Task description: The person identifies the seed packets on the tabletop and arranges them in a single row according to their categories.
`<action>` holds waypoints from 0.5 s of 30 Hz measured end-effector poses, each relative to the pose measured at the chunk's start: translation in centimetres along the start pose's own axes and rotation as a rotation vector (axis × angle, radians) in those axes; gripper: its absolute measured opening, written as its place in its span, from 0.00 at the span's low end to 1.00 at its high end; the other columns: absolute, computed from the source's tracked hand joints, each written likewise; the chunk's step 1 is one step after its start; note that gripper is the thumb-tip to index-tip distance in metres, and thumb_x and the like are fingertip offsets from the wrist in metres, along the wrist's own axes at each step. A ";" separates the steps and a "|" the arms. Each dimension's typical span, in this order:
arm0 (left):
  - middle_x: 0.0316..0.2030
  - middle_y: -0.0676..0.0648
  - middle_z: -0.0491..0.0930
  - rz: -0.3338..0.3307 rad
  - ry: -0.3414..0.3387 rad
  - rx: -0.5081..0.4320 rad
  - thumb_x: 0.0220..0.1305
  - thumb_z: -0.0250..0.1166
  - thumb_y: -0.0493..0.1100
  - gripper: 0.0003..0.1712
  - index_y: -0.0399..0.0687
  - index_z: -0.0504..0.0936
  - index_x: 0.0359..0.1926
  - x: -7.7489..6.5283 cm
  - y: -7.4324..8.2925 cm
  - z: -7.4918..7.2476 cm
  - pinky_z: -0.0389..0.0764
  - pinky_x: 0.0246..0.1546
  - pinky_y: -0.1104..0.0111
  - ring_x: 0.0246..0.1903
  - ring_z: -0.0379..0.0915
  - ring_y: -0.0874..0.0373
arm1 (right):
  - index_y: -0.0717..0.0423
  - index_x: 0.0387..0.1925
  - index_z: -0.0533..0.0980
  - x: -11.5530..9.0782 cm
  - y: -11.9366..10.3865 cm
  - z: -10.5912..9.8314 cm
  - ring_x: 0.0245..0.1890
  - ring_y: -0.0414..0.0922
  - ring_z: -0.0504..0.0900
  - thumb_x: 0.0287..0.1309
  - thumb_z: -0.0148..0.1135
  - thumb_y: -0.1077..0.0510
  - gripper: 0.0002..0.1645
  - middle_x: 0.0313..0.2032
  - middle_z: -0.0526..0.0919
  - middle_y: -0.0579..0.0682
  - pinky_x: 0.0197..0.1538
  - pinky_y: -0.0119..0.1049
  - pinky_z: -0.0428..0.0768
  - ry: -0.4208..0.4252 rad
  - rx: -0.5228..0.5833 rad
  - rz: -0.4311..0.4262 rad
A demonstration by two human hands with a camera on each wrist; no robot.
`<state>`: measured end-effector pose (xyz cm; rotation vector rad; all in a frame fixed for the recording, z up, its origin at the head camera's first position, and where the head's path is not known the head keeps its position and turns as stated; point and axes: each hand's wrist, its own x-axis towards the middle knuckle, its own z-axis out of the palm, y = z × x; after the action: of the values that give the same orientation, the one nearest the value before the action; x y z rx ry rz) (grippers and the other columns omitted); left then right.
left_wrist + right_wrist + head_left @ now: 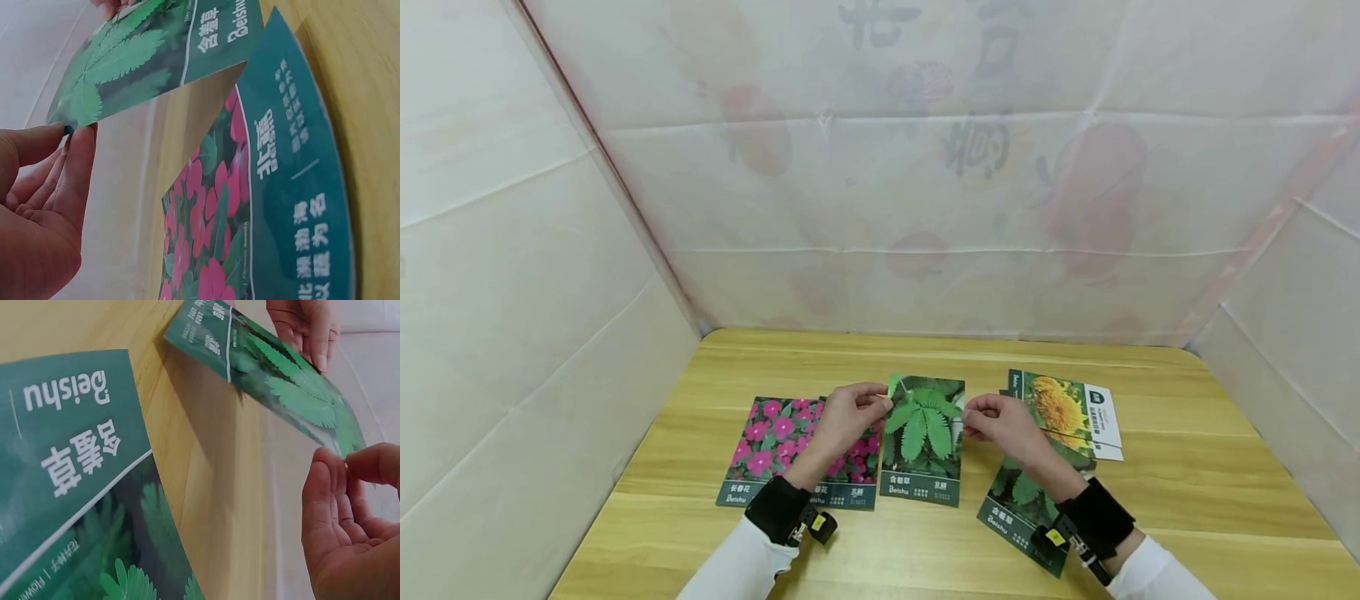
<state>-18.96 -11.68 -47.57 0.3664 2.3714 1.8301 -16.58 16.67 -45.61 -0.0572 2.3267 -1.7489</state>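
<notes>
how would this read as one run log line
left hand: pinches middle green-leaf packet by left edge; right hand: pinches its right edge; at left: pink-flower packets; at right: yellow-flower packet

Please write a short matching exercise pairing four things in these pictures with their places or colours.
Things
1. Pink-flower packets
2. Middle leaf packet
3. Yellow bloom picture
4. Left wristband

Places or colours
A. Black
B. On the right side of the table
C. Pinched by left hand and right hand
D. On the left side of the table

Pairs: 1-D, 2-C, 3-B, 4-A
</notes>
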 end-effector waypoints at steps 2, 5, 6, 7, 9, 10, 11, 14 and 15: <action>0.44 0.42 0.86 -0.004 0.003 -0.002 0.75 0.64 0.39 0.18 0.38 0.82 0.61 0.0 0.0 -0.1 0.86 0.46 0.53 0.41 0.85 0.49 | 0.67 0.52 0.78 -0.1 0.0 0.1 0.47 0.57 0.85 0.73 0.63 0.58 0.15 0.42 0.85 0.59 0.56 0.51 0.84 -0.007 -0.004 -0.011; 0.43 0.41 0.86 -0.011 0.010 -0.013 0.74 0.65 0.37 0.17 0.36 0.82 0.60 0.0 -0.1 -0.1 0.86 0.45 0.52 0.40 0.85 0.46 | 0.67 0.53 0.78 -0.2 0.0 0.2 0.48 0.57 0.84 0.73 0.63 0.57 0.16 0.43 0.85 0.58 0.57 0.51 0.82 -0.005 -0.001 -0.012; 0.43 0.41 0.86 -0.013 0.013 -0.018 0.74 0.65 0.37 0.17 0.35 0.82 0.60 0.0 -0.1 -0.1 0.86 0.44 0.51 0.40 0.85 0.45 | 0.66 0.54 0.77 -0.2 0.1 0.2 0.48 0.57 0.84 0.73 0.63 0.57 0.17 0.43 0.84 0.58 0.58 0.51 0.82 -0.005 0.001 -0.010; 0.42 0.41 0.86 -0.021 0.017 -0.029 0.73 0.65 0.37 0.17 0.35 0.82 0.59 0.0 -0.1 -0.1 0.86 0.44 0.51 0.40 0.85 0.45 | 0.66 0.54 0.77 -0.1 0.1 0.3 0.48 0.57 0.84 0.73 0.63 0.57 0.17 0.43 0.85 0.57 0.57 0.51 0.82 -0.002 0.000 -0.009; 0.42 0.40 0.86 -0.024 0.023 -0.045 0.73 0.65 0.36 0.17 0.34 0.82 0.59 0.0 0.0 0.0 0.86 0.43 0.50 0.39 0.86 0.43 | 0.66 0.53 0.78 0.0 0.2 0.4 0.46 0.56 0.85 0.72 0.64 0.57 0.16 0.42 0.85 0.57 0.55 0.50 0.84 0.014 0.001 -0.007; 0.42 0.40 0.86 -0.024 0.025 -0.049 0.73 0.65 0.36 0.17 0.34 0.82 0.59 0.0 0.0 0.0 0.86 0.43 0.50 0.39 0.86 0.43 | 0.67 0.52 0.78 0.1 0.3 0.4 0.45 0.55 0.85 0.72 0.65 0.58 0.16 0.41 0.86 0.57 0.54 0.50 0.84 0.023 0.004 -0.003; 0.42 0.40 0.86 -0.023 0.026 -0.053 0.73 0.65 0.36 0.17 0.34 0.82 0.59 0.0 0.0 0.0 0.86 0.43 0.50 0.39 0.86 0.43 | 0.67 0.51 0.79 0.2 0.3 0.5 0.44 0.54 0.86 0.71 0.65 0.59 0.15 0.40 0.86 0.57 0.52 0.49 0.85 0.029 0.006 0.003; 0.43 0.42 0.86 -0.012 0.026 -0.023 0.73 0.65 0.38 0.17 0.36 0.83 0.58 0.0 0.0 0.0 0.87 0.44 0.53 0.41 0.86 0.46 | 0.69 0.50 0.79 0.3 0.5 0.6 0.39 0.51 0.86 0.71 0.64 0.61 0.14 0.37 0.86 0.56 0.48 0.47 0.87 0.035 0.016 0.023; 0.43 0.42 0.86 -0.006 0.027 -0.004 0.74 0.65 0.38 0.16 0.37 0.84 0.58 0.0 0.0 0.0 0.86 0.45 0.54 0.42 0.86 0.47 | 0.69 0.50 0.79 0.3 0.6 0.7 0.38 0.49 0.86 0.71 0.64 0.62 0.13 0.36 0.86 0.55 0.46 0.46 0.87 0.035 0.020 0.033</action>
<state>-18.96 -11.70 -47.57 0.3358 2.3839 1.8482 -16.70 16.13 -46.42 0.0149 2.3207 -1.7710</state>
